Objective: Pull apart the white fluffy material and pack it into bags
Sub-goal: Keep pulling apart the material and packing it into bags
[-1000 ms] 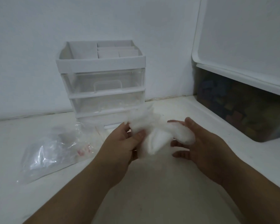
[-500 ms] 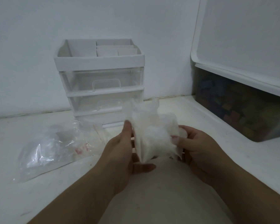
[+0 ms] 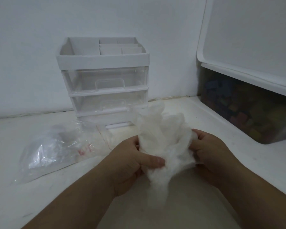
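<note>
Left hand [image 3: 129, 164] and right hand [image 3: 211, 156], fingers curled, grip a white fluffy wad [image 3: 165, 142] above the table [image 3: 31, 195] centre. Clear zip bags [image 3: 56, 146] lie at 9 o'clock (red print illegible); drawer organiser [image 3: 104, 83] at 12 o'clock.

No word, number or brand can be read anywhere in view. The only printing is a small patch of red marks on the clear plastic bag [image 3: 56, 146], which lies crumpled on the table [image 3: 40, 195] toward its left edge. The marks sit on the right part of the bag, close to a thin red line that runs along it. They are too blurred, and too broken up by the folds and glare of the plastic, to tell whether they are letters or figures.
</note>
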